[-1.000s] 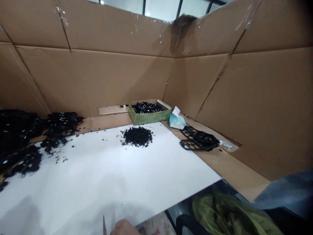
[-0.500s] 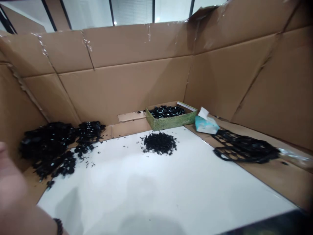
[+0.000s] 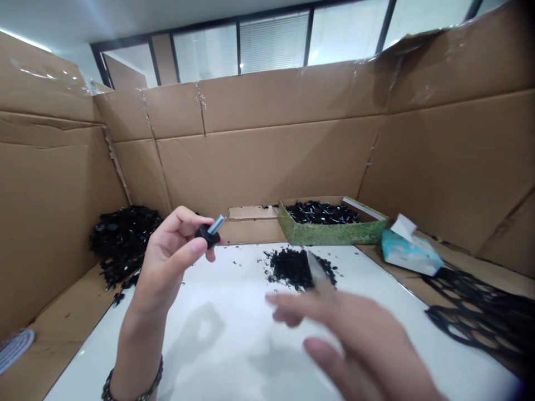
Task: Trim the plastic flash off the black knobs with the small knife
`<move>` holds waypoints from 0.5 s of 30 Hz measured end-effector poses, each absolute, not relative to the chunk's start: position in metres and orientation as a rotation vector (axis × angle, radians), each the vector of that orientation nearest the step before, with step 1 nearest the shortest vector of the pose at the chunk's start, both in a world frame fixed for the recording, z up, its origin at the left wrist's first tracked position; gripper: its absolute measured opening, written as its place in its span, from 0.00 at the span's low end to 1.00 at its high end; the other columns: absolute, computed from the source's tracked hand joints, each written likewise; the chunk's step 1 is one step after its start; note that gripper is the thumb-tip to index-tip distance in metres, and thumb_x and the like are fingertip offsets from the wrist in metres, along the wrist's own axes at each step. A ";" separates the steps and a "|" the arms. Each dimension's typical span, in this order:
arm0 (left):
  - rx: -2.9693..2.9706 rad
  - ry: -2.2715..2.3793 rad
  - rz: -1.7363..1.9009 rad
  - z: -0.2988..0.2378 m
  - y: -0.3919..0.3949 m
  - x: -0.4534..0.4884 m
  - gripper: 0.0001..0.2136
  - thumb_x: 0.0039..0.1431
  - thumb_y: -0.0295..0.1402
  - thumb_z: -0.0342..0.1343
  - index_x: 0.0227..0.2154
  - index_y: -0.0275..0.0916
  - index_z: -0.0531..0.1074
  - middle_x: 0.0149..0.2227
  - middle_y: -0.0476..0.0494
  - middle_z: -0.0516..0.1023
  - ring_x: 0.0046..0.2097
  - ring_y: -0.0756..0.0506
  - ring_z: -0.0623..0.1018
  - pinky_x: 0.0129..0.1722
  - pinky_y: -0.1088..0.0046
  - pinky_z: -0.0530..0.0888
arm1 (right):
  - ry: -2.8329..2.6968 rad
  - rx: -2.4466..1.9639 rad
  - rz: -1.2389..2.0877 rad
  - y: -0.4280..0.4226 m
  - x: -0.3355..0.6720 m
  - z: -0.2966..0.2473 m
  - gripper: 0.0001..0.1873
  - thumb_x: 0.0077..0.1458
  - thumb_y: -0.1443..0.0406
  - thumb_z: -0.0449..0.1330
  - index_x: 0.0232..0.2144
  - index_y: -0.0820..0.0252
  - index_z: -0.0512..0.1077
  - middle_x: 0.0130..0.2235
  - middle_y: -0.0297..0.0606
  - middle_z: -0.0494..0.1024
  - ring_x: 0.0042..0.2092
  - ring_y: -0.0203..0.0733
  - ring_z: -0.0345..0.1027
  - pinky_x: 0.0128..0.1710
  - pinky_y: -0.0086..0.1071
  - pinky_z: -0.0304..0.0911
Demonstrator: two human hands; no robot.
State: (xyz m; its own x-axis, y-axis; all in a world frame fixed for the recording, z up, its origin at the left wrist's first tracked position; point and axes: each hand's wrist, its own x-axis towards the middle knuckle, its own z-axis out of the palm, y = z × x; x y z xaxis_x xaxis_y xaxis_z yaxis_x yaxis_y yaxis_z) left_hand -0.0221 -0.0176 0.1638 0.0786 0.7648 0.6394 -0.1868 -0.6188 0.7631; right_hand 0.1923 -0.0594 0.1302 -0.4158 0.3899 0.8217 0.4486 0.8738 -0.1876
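My left hand (image 3: 171, 256) is raised above the left part of the white board (image 3: 234, 334). Its thumb and fingers pinch a black-headed screw (image 3: 211, 233), whose shiny metal shank points up and to the right. Lower right, my right hand (image 3: 355, 334) is smeared by motion. A pale, pointed, blade-like tool (image 3: 318, 272) sticks up from behind its fingers, and the rest of this tool is hidden. Beyond that hand lies a heap of small black bits (image 3: 288, 267), partly covered by the tool.
A pile of black-headed parts (image 3: 121, 239) lies at the left. At the back, a green box (image 3: 334, 234) contains more screws. A tissue pack (image 3: 409, 250) and black netting (image 3: 480, 312) are on the right. Cardboard walls (image 3: 271, 156) surround the board.
My left hand has come from the left edge to over the board, with a black-headed screw in its fingers. My right hand has entered with the blade-like tool. The view has shifted left.
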 end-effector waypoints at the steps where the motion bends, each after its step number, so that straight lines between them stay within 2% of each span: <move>1: 1.621 0.560 1.605 0.164 -0.021 -0.020 0.07 0.50 0.33 0.60 0.33 0.41 0.71 0.29 0.49 0.75 0.28 0.51 0.73 0.27 0.79 0.69 | -1.952 -0.568 0.069 -0.053 0.192 0.144 0.17 0.63 0.58 0.43 0.47 0.56 0.67 0.28 0.35 0.75 0.28 0.35 0.70 0.27 0.27 0.67; 3: 1.601 0.525 1.541 0.164 -0.026 -0.018 0.08 0.50 0.34 0.60 0.34 0.41 0.71 0.29 0.49 0.75 0.29 0.51 0.73 0.28 0.79 0.69 | -1.696 -0.449 0.253 -0.044 0.184 0.162 0.25 0.64 0.53 0.34 0.51 0.52 0.63 0.27 0.34 0.73 0.26 0.36 0.68 0.25 0.29 0.66; 4: 1.580 0.514 1.503 0.164 -0.028 -0.016 0.10 0.50 0.35 0.60 0.36 0.41 0.70 0.28 0.49 0.75 0.28 0.51 0.73 0.28 0.80 0.69 | -1.569 -0.389 0.303 -0.040 0.177 0.166 0.25 0.64 0.53 0.32 0.52 0.50 0.61 0.28 0.33 0.72 0.26 0.35 0.68 0.25 0.30 0.67; 6: 1.515 0.482 1.418 0.163 -0.031 -0.012 0.12 0.51 0.36 0.60 0.38 0.41 0.68 0.27 0.49 0.75 0.28 0.52 0.71 0.28 0.80 0.68 | -1.375 -0.226 0.259 -0.034 0.163 0.165 0.20 0.63 0.53 0.39 0.50 0.51 0.63 0.31 0.34 0.72 0.27 0.36 0.68 0.27 0.32 0.68; 9: 1.367 0.408 1.298 0.160 -0.032 -0.003 0.10 0.52 0.37 0.58 0.36 0.40 0.66 0.28 0.48 0.74 0.29 0.52 0.70 0.28 0.81 0.67 | -1.442 -0.051 0.133 -0.025 0.153 0.152 0.13 0.59 0.63 0.52 0.47 0.57 0.64 0.37 0.38 0.74 0.36 0.41 0.71 0.35 0.37 0.70; 12: 1.255 0.353 1.241 0.158 -0.033 0.003 0.08 0.55 0.36 0.56 0.32 0.39 0.64 0.29 0.48 0.73 0.31 0.52 0.70 0.30 0.80 0.67 | -1.617 -0.032 0.072 -0.022 0.156 0.146 0.17 0.55 0.73 0.53 0.47 0.57 0.62 0.41 0.40 0.75 0.42 0.42 0.71 0.41 0.41 0.71; 15: 1.232 0.349 1.231 0.158 -0.034 0.007 0.08 0.57 0.36 0.54 0.30 0.39 0.62 0.27 0.49 0.72 0.30 0.52 0.70 0.31 0.79 0.67 | -1.621 -0.100 -0.055 -0.027 0.164 0.150 0.17 0.52 0.76 0.55 0.44 0.58 0.66 0.40 0.39 0.76 0.43 0.42 0.72 0.44 0.39 0.71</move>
